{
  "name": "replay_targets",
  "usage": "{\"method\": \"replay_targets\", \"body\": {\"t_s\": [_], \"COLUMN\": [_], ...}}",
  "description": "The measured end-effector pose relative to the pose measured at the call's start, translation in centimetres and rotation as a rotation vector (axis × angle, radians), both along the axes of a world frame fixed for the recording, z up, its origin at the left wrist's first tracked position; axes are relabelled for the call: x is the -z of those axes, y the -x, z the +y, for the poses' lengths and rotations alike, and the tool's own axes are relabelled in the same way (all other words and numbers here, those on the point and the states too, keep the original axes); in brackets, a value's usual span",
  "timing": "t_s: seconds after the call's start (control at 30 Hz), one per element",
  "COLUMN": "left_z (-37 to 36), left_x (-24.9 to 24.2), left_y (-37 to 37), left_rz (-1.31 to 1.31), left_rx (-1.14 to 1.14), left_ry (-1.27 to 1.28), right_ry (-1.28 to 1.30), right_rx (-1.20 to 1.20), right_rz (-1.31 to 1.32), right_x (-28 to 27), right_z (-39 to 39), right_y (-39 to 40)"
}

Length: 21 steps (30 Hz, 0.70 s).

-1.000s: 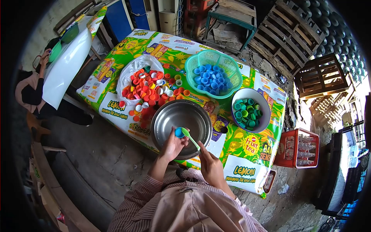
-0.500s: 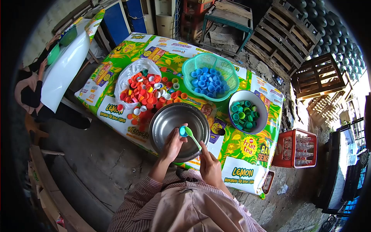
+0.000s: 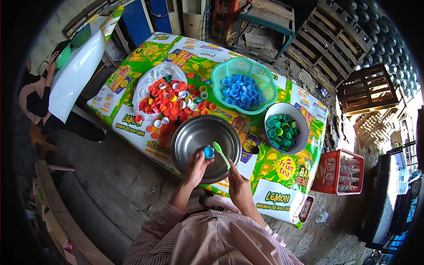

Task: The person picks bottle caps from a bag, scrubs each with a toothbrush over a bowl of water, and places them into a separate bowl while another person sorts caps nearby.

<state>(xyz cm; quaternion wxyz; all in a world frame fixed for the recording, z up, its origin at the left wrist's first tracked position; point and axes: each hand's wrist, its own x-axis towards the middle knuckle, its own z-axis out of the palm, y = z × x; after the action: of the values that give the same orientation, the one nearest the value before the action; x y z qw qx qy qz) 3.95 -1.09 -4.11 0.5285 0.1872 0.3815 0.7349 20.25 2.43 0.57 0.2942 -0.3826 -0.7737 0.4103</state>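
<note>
- My left hand (image 3: 195,168) pinches a blue bottle cap (image 3: 208,152) at the fingertips, held over the near side of the steel bowl (image 3: 194,132).
- My right hand (image 3: 238,187) is closed on the handle of a green spoon (image 3: 221,153); its head sits just beside the cap.
- Behind the bowl: a loose pile of red and orange caps (image 3: 170,104), a teal basket of blue caps (image 3: 265,73), a white bowl of green caps (image 3: 304,137).

The green spoon (image 3: 221,153) now sits lifted off the blue cap (image 3: 208,152), just to its 3 o'clock (earlier its bowl touched the cap).
</note>
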Motion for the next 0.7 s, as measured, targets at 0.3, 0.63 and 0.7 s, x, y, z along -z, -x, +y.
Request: {"method": "replay_targets", "body": {"t_s": [0.3, 0.63, 0.7], "left_z": [-0.9, -1.5, -1.5], "left_x": [1.2, 1.1, 1.0], "left_y": [-0.1, -1.4, -2.0], "left_rz": [-0.088, 0.095, 0.106], "left_rx": [-0.034, -0.114, -0.134], "left_ry": [-0.014, 0.076, 0.092], "right_ry": [-0.01, 0.018, 0.097], "right_rx": [-0.077, -0.143, -0.107], "right_rz": [-0.08, -0.084, -0.066], "right_x": [0.7, 1.7, 1.4], "right_z": [-0.7, -0.5, 0.1], "right_y": [0.0, -1.2, -1.6]}}
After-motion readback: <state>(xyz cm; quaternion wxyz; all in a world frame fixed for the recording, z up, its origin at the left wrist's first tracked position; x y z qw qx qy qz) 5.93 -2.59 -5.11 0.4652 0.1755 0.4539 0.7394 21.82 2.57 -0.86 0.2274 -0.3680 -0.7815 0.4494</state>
